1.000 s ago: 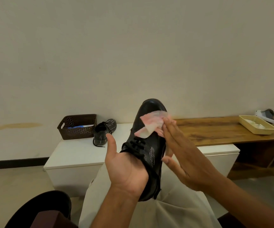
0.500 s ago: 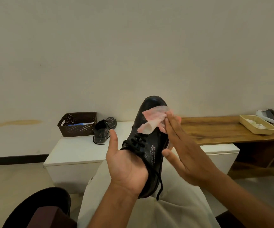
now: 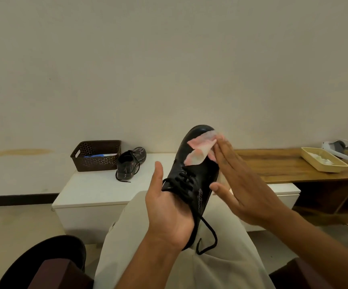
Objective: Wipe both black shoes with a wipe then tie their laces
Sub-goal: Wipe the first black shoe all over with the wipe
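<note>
Beyond both hands a white tabletop (image 3: 98,188) carries the second black shoe (image 3: 130,163), laces loose, while the left hand (image 3: 170,209) grips the raised black shoe (image 3: 198,163) and the right hand (image 3: 239,184), fingers straight, presses the wipe (image 3: 200,151) against its toe; no writing is legible.

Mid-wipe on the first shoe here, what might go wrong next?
The wipe is only pressed against the held shoe by the flat right hand, not pinched, so it may slip off. The untied lace dangles below the left hand and could snag. The second shoe on the white bench still needs wiping.
</note>
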Demonstrator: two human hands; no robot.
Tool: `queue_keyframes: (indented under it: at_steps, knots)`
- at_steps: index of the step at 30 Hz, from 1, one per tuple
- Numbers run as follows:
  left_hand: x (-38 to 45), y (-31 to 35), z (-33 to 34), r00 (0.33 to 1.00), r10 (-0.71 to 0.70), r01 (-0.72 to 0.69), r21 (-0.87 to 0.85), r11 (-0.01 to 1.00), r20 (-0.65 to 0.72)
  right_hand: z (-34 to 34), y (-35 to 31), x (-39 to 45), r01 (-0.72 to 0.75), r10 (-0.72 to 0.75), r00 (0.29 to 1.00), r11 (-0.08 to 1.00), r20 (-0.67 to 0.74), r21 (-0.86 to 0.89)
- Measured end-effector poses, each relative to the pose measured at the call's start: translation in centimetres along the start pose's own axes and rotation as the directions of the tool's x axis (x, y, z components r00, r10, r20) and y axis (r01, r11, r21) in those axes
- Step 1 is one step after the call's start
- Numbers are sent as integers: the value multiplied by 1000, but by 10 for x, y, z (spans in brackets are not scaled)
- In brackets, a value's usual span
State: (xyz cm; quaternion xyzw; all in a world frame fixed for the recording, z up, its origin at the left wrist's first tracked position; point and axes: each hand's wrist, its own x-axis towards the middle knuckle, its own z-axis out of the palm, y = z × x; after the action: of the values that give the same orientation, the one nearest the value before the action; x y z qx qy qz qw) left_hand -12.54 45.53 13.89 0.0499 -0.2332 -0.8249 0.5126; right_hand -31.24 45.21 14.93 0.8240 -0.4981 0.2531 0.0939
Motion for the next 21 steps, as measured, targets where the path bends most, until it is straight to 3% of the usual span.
queue_keyframes:
  at_steps: [3,8,11,13,15,18,20,21]
  knots:
    - [1,-13,-1,999,35,-34,42,999,-13,-8,0,18,-13,13,1000,1000,-24,-24]
    - [-2,-17,-11,992,129,-127,150,980,-1,-11,-11,26,122,-118,992,987,49,-101]
    - [-2,-15,-16,993,117,-110,315,943,-2,-12,-5,15,127,-126,991,991,33,-44]
    - [-1,-20,-25,979,159,-68,530,845,-128,-15,1,16,65,-65,998,998,-14,-16]
    - [-2,-26,-28,953,227,-10,726,687,-202,-18,1,24,12,-13,999,1000,-31,-15]
    - [-7,-26,-22,926,268,83,837,542,-265,-20,-12,39,54,-52,998,997,33,-54]
    - [-9,-24,-15,935,283,43,861,507,-214,-18,-24,39,130,-122,987,989,107,-70]
    - [-10,-23,-11,949,267,-4,840,542,-168,-16,-29,36,160,-150,979,985,140,-61]
